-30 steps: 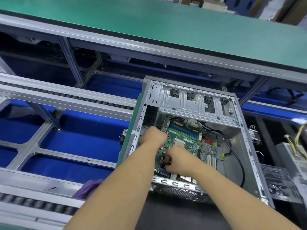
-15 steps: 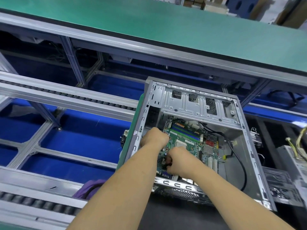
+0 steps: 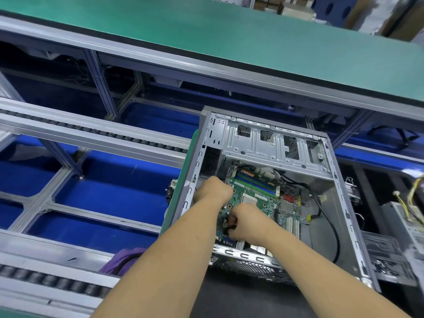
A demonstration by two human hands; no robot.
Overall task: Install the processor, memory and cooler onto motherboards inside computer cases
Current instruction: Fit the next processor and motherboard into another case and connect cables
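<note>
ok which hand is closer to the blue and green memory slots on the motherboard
Left. The left hand sits at the case's left wall, just beside the near-left end of the blue and green memory slots. The right hand is lower on the board, toward the rear ports.

Bright, even overhead light; wide-angle bending and blur toward edges.

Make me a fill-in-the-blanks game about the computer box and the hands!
1. The motherboard inside the computer case is ____ in colour.
2. Both hands, the left hand and the right hand, reach ____ the case.
3. The long cable lying on the case floor is ____.

Missing words: green; into; black
</note>
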